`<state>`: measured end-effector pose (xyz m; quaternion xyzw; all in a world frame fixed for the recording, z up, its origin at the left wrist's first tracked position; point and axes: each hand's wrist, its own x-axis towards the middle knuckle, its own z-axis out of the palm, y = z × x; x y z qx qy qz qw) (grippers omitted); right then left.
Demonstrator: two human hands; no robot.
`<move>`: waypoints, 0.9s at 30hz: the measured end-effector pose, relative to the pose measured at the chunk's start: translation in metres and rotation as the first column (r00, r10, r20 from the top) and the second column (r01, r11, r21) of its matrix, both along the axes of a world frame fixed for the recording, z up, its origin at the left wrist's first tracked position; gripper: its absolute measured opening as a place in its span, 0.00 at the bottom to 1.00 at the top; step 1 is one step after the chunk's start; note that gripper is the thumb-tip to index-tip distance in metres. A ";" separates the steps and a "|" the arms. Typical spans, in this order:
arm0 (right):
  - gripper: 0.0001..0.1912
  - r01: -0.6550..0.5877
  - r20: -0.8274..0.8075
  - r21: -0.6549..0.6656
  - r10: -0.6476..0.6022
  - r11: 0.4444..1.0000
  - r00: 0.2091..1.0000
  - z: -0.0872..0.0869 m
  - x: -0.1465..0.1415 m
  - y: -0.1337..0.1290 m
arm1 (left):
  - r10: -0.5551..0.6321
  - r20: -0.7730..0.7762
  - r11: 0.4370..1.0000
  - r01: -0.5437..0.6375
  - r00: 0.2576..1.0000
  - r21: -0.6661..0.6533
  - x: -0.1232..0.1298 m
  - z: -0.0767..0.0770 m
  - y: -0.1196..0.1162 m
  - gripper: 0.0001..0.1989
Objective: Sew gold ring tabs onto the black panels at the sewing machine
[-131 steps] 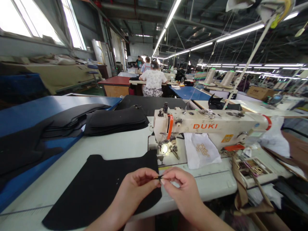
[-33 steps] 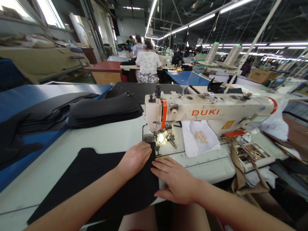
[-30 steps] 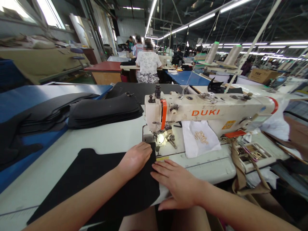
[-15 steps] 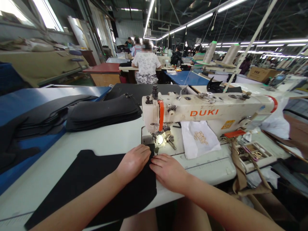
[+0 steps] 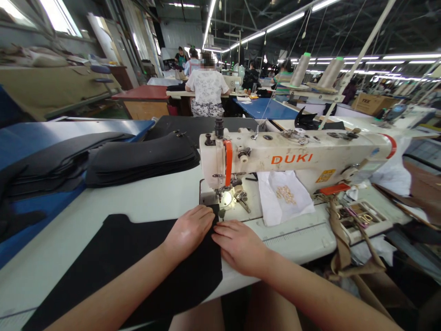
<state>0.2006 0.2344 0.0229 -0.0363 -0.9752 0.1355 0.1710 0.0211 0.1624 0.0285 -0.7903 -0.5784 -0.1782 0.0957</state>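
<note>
A flat black fabric panel [image 5: 138,257] lies on the sewing table, its top corner just in front of the needle area of a white sewing machine [image 5: 262,154]. My left hand [image 5: 189,227] rests on the panel near that corner, fingers curled down and closed on it. Touching the panel's right edge is my right hand [image 5: 237,243], fingers pressed together and the thumb hidden beneath. The fingertips of both hands nearly meet below the lit presser foot [image 5: 220,194]. The panel's lower left part passes under my left forearm.
Stacked black panels [image 5: 144,158] lie behind on the left. Right of the needle, a white cloth [image 5: 285,197] bears small beige pieces. A tray of small tools [image 5: 361,220] and brown straps [image 5: 339,243] are at the right. A person in a patterned shirt [image 5: 206,87] sits ahead.
The whole view has shifted slightly. Both hands keep nearly the same hold on the black panel beside the needle, with no clear movement of the panel against the machine.
</note>
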 end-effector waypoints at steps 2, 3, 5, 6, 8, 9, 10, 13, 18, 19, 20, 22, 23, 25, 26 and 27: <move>0.13 0.004 0.004 0.004 -0.004 1.000 1.000 -0.001 0.000 0.000 | 0.006 -0.008 1.000 -0.006 1.000 -0.002 -0.001 -0.001 -0.001 0.13; 0.13 0.004 0.002 0.006 -0.004 1.000 1.000 -0.001 0.000 0.000 | 0.005 -0.012 1.000 -0.006 1.000 -0.005 -0.001 -0.001 -0.001 0.13; 0.13 0.003 -0.006 0.006 -0.003 1.000 1.000 -0.001 0.000 0.000 | 0.001 -0.014 1.000 -0.001 1.000 -0.009 -0.001 -0.001 -0.001 0.13; 0.13 0.001 -0.011 0.006 -0.001 1.000 1.000 -0.001 0.000 0.000 | 0.000 -0.014 1.000 0.000 1.000 -0.009 -0.001 -0.001 -0.001 0.13; 0.13 -0.001 -0.016 0.006 0.001 1.000 1.000 -0.001 0.000 0.000 | 0.001 -0.025 1.000 -0.002 1.000 -0.014 0.000 -0.001 -0.001 0.14; 0.13 -0.002 -0.017 0.006 0.002 1.000 1.000 0.000 0.000 0.000 | 0.004 -0.033 1.000 -0.005 0.999 -0.017 0.000 0.000 -0.001 0.14; 0.13 -0.003 -0.017 0.006 0.003 1.000 1.000 0.000 0.000 0.000 | 0.007 -0.043 1.000 -0.008 0.999 -0.020 0.000 0.000 0.000 0.15; 0.13 0.000 -0.019 0.004 0.000 1.000 1.000 0.000 0.000 0.000 | 0.001 -0.055 1.000 -0.002 0.998 -0.017 0.000 0.000 0.000 0.16; 0.13 -0.004 -0.017 0.015 0.004 1.000 1.000 -0.001 0.000 0.000 | -0.026 0.003 0.999 0.025 1.000 0.021 -0.001 -0.001 0.000 0.15; 0.12 -0.003 -0.020 0.015 0.003 1.000 1.000 -0.002 0.000 0.000 | -0.029 0.007 0.999 0.029 1.000 0.026 -0.001 -0.001 0.000 0.15; 0.12 -0.001 -0.022 0.015 0.002 1.000 1.000 -0.002 0.000 0.000 | -0.030 0.007 0.999 0.030 1.000 0.028 0.000 -0.002 0.000 0.14; 0.12 0.003 -0.026 0.010 -0.003 1.000 1.000 -0.001 0.000 0.000 | -0.025 0.005 0.999 0.025 1.000 0.028 0.000 -0.002 0.000 0.14; 0.12 0.001 -0.024 0.009 -0.001 1.000 1.000 -0.001 0.000 0.000 | -0.021 0.004 0.999 0.021 1.000 0.026 0.000 -0.002 0.000 0.14; 0.12 -0.008 -0.012 0.014 0.008 1.000 1.000 0.002 0.000 0.001 | -0.014 0.005 1.000 0.014 1.000 0.018 0.000 -0.002 0.000 0.13; 0.12 -0.012 -0.003 0.023 0.012 1.000 1.000 0.004 -0.001 0.002 | -0.010 0.008 1.000 0.010 1.000 0.015 0.000 -0.002 0.000 0.13; 0.11 -0.013 0.007 0.038 0.012 0.999 1.000 0.006 -0.002 0.003 | -0.006 0.012 1.000 0.005 1.000 0.014 0.000 -0.001 0.000 0.13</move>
